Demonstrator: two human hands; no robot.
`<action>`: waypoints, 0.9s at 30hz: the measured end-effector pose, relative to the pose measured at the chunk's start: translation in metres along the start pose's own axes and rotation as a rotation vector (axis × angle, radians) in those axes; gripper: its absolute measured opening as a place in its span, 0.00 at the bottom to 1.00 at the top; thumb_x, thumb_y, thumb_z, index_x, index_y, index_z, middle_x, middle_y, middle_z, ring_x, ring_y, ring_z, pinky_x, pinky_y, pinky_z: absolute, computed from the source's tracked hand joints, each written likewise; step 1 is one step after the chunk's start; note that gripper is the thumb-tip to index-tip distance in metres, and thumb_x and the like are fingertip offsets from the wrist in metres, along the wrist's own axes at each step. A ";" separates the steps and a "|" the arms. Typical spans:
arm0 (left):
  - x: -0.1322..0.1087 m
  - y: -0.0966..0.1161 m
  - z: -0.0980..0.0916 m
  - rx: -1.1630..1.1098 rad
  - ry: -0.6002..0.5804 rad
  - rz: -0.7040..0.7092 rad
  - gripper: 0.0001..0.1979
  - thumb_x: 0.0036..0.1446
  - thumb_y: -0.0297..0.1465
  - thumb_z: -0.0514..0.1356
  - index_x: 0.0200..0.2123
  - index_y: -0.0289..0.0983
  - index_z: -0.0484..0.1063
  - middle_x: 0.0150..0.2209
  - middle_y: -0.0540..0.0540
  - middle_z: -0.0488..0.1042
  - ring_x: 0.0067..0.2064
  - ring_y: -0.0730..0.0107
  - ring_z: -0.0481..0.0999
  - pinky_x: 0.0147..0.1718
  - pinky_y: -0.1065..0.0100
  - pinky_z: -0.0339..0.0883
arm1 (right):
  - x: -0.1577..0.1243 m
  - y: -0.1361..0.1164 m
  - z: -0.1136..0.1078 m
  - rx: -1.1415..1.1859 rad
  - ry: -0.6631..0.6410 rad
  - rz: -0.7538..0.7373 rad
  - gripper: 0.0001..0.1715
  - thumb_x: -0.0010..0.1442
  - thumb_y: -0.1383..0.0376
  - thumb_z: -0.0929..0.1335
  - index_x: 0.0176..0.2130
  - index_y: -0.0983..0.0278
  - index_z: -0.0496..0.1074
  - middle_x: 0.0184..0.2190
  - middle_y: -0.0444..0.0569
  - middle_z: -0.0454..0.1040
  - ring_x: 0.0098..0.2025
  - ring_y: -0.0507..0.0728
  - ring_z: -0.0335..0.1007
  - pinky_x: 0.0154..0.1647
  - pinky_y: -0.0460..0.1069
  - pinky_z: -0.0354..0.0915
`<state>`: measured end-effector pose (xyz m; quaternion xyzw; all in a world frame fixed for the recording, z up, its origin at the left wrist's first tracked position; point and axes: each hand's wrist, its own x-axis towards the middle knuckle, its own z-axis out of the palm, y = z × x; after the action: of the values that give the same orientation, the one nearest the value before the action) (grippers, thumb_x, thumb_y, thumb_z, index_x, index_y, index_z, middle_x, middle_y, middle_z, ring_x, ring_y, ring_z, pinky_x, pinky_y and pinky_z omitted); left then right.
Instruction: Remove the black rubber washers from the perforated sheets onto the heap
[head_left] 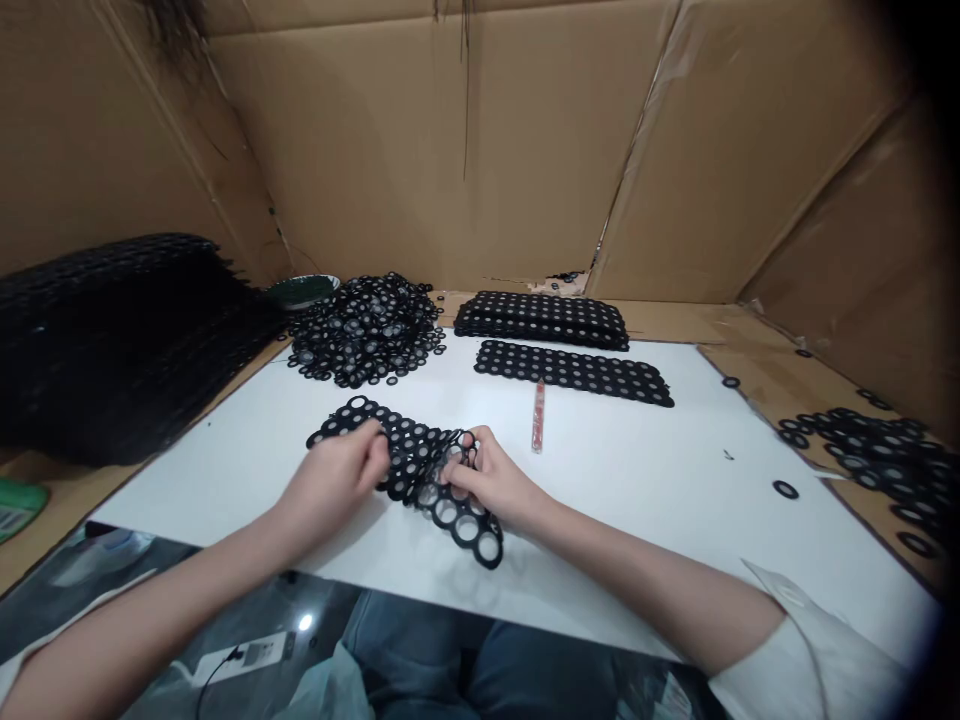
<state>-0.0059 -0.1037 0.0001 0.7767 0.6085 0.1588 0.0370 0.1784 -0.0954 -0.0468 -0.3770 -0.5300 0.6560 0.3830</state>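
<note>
A black perforated sheet [409, 455] with rows of round holes is held above the white board, bent and twisted between my two hands. My left hand [349, 465] is closed around the sheet's left part, its fingers curled. On the other side my right hand [484, 475] pinches the sheet near its right end between thumb and fingers. Large open rings show at the sheet's lower right corner [480, 540]. Behind my hands lie a flat perforated sheet [574, 370] and a small stack of such sheets [540, 315].
A heap of black rings [364, 330] sits at the back left, beside a green dish [304, 290]. A tall stack of black sheets [112, 340] stands far left. A red-and-clear strip [538, 418] lies mid-board. Scattered rings [877, 455] lie right. Cardboard walls [450, 150] enclose the board.
</note>
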 end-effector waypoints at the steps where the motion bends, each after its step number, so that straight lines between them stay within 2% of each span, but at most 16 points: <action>1: -0.004 0.002 0.003 0.031 -0.068 0.052 0.10 0.55 0.32 0.43 0.23 0.39 0.55 0.17 0.53 0.62 0.19 0.72 0.63 0.20 0.71 0.51 | -0.001 -0.001 0.000 -0.002 -0.004 0.007 0.19 0.47 0.65 0.66 0.32 0.61 0.48 0.23 0.37 0.61 0.20 0.46 0.56 0.18 0.42 0.52; 3: -0.012 0.008 0.010 0.072 -0.150 0.125 0.11 0.56 0.33 0.42 0.25 0.39 0.57 0.20 0.51 0.65 0.22 0.70 0.66 0.21 0.70 0.52 | -0.002 -0.003 0.000 -0.008 -0.016 0.019 0.21 0.47 0.64 0.67 0.33 0.61 0.48 0.23 0.37 0.61 0.20 0.46 0.56 0.18 0.42 0.52; 8: -0.024 0.020 0.021 0.096 -0.230 0.200 0.13 0.58 0.35 0.39 0.30 0.38 0.59 0.25 0.48 0.69 0.26 0.66 0.69 0.23 0.68 0.55 | -0.004 -0.006 0.001 -0.010 -0.049 0.019 0.19 0.48 0.65 0.65 0.33 0.60 0.47 0.21 0.35 0.57 0.17 0.44 0.51 0.13 0.40 0.48; 11: -0.021 0.018 0.020 0.063 -0.292 0.205 0.13 0.58 0.37 0.40 0.32 0.37 0.59 0.25 0.47 0.69 0.26 0.65 0.70 0.22 0.68 0.55 | -0.004 -0.005 0.002 0.002 -0.056 -0.012 0.18 0.48 0.68 0.64 0.32 0.60 0.47 0.23 0.36 0.57 0.18 0.44 0.51 0.15 0.40 0.49; 14: -0.011 0.009 0.013 -0.099 -0.386 0.159 0.14 0.58 0.37 0.39 0.29 0.38 0.59 0.22 0.50 0.67 0.23 0.69 0.68 0.21 0.70 0.56 | -0.005 -0.003 0.003 -0.027 -0.062 -0.041 0.17 0.47 0.71 0.63 0.32 0.60 0.47 0.23 0.36 0.56 0.20 0.45 0.52 0.17 0.41 0.49; 16: -0.004 0.002 0.008 -0.147 -0.296 0.075 0.15 0.58 0.37 0.38 0.26 0.38 0.58 0.21 0.51 0.65 0.23 0.70 0.67 0.22 0.70 0.56 | -0.005 -0.002 0.003 -0.048 -0.045 -0.062 0.17 0.47 0.71 0.63 0.33 0.61 0.47 0.23 0.36 0.56 0.21 0.45 0.54 0.18 0.41 0.50; 18: 0.000 -0.001 0.005 -0.102 -0.154 -0.010 0.15 0.58 0.38 0.39 0.26 0.38 0.57 0.20 0.51 0.64 0.23 0.69 0.67 0.22 0.70 0.55 | -0.005 -0.001 0.004 -0.059 -0.030 -0.061 0.18 0.46 0.71 0.63 0.33 0.61 0.48 0.24 0.37 0.57 0.22 0.46 0.55 0.19 0.41 0.51; 19: 0.000 -0.001 0.006 -0.060 -0.122 -0.024 0.14 0.58 0.38 0.39 0.26 0.39 0.57 0.19 0.51 0.64 0.23 0.69 0.67 0.22 0.70 0.54 | -0.005 -0.002 0.004 -0.061 -0.028 -0.052 0.17 0.46 0.70 0.63 0.34 0.61 0.49 0.24 0.37 0.58 0.22 0.46 0.55 0.18 0.41 0.52; 20: -0.001 0.001 0.007 -0.016 -0.128 -0.011 0.14 0.58 0.37 0.39 0.27 0.39 0.57 0.19 0.51 0.65 0.23 0.68 0.67 0.22 0.69 0.54 | -0.004 -0.003 0.005 -0.062 -0.028 -0.039 0.17 0.46 0.70 0.63 0.34 0.61 0.50 0.24 0.37 0.59 0.21 0.45 0.55 0.17 0.41 0.52; 23: -0.008 0.012 0.016 0.093 -0.242 0.113 0.14 0.58 0.35 0.38 0.29 0.38 0.58 0.23 0.48 0.69 0.24 0.65 0.69 0.22 0.68 0.54 | -0.004 -0.004 0.006 -0.063 -0.021 -0.006 0.14 0.47 0.70 0.62 0.34 0.62 0.51 0.23 0.37 0.59 0.18 0.45 0.53 0.14 0.41 0.52; 27: -0.016 0.020 0.022 0.086 -0.293 0.212 0.13 0.58 0.37 0.39 0.31 0.37 0.58 0.29 0.45 0.71 0.28 0.63 0.71 0.24 0.67 0.57 | -0.004 -0.004 0.006 -0.056 -0.034 -0.026 0.12 0.47 0.71 0.61 0.34 0.62 0.54 0.24 0.40 0.62 0.18 0.46 0.55 0.12 0.41 0.54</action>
<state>0.0153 -0.1209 -0.0189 0.8520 0.5177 0.0207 0.0749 0.1750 -0.1005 -0.0412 -0.3693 -0.5594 0.6422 0.3717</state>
